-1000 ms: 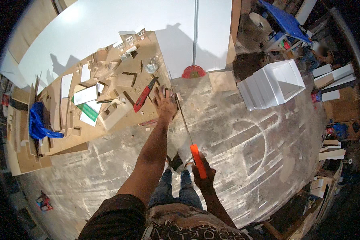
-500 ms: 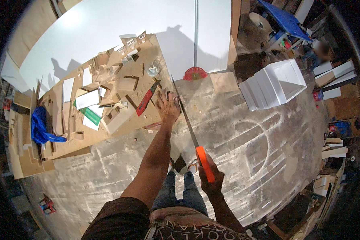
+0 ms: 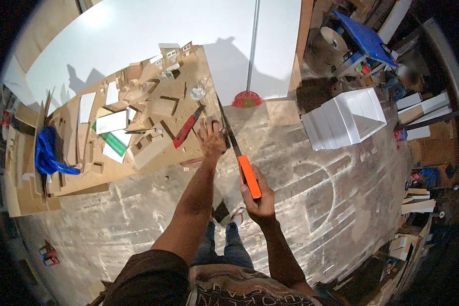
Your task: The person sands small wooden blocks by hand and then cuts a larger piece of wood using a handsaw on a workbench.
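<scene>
My right hand point(image 3: 260, 202) is wrapped around the orange handle of a hand saw point(image 3: 249, 177). Its thin blade points away from me and runs along the right-hand edge of the wooden worktable point(image 3: 94, 182). Just left of the blade, my left hand point(image 3: 212, 138) lies on the table's corner with its fingers apart. Whether a small piece lies under that palm is hidden. Beside its fingers rests a red-handled tool point(image 3: 186, 130) with a dark pointed blade. A small clear dish point(image 3: 198, 92) stands farther back.
Wood offcuts, white panels point(image 3: 112, 122) and a blue cloth point(image 3: 48, 153) crowd the table. Beyond is a large white sheet point(image 3: 137, 30). A red broom point(image 3: 247, 99) leans on it. A white box-like unit point(image 3: 341, 117) stands on the floor at right; scrap boards line the far right.
My right hand has pushed the saw forward and slightly left, bringing its handle closer to the table edge. My left hand stays on the corner. The view has shifted slightly.
</scene>
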`<state>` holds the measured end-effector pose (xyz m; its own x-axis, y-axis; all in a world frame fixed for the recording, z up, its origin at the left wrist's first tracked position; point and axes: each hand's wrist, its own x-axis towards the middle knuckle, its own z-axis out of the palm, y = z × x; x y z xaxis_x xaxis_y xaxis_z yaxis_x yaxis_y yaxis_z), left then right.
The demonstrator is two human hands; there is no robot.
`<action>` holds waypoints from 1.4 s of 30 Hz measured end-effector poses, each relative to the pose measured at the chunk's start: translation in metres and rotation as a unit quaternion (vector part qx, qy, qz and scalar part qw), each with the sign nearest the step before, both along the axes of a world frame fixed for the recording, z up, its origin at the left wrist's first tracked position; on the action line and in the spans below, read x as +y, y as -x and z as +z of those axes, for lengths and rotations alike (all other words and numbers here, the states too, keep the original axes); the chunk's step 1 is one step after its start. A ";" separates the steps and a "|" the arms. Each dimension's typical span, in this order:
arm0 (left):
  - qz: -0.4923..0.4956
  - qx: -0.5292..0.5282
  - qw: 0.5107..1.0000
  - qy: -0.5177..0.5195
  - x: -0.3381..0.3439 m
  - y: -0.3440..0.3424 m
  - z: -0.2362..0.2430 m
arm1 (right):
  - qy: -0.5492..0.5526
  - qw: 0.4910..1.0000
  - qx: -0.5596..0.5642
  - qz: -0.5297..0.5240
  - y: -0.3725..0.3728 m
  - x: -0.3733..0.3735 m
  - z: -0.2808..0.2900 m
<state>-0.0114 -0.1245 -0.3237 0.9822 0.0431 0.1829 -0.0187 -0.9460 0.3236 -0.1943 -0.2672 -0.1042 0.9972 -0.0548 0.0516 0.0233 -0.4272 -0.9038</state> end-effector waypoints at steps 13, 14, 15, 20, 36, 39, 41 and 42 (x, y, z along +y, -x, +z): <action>0.011 0.030 0.999 -0.004 -0.006 0.002 0.009 | 0.015 0.997 0.068 -0.044 0.006 0.017 0.053; 0.012 0.030 0.999 -0.001 -0.009 0.002 0.015 | 0.012 0.995 0.090 -0.051 0.001 0.016 0.056; 0.014 0.049 0.999 -0.017 -0.010 0.004 0.014 | -0.017 0.993 0.109 -0.047 -0.002 0.014 0.058; 0.028 0.036 0.997 -0.061 0.000 -0.001 0.001 | 0.023 0.999 0.038 -0.020 -0.001 0.021 0.055; -0.006 0.092 0.996 0.016 -0.002 -0.001 0.017 | 0.076 0.995 -0.055 -0.027 0.042 -0.010 0.025; -0.010 0.067 0.997 0.024 -0.005 -0.001 0.020 | 0.059 0.997 -0.044 -0.017 0.045 -0.014 0.024; -0.003 0.045 0.999 0.008 -0.001 0.002 0.014 | 0.038 0.999 -0.020 -0.006 0.052 -0.016 0.017; -0.002 0.050 0.999 0.014 0.001 -0.002 0.018 | 0.028 0.999 0.014 -0.016 0.054 -0.017 0.014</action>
<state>-0.0092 -0.1239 -0.3062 0.9956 0.0435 0.0825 0.0119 -0.9364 0.3506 -0.2482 -0.2847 -0.0902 0.9961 -0.0838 0.0277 -0.0157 -0.4775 -0.8785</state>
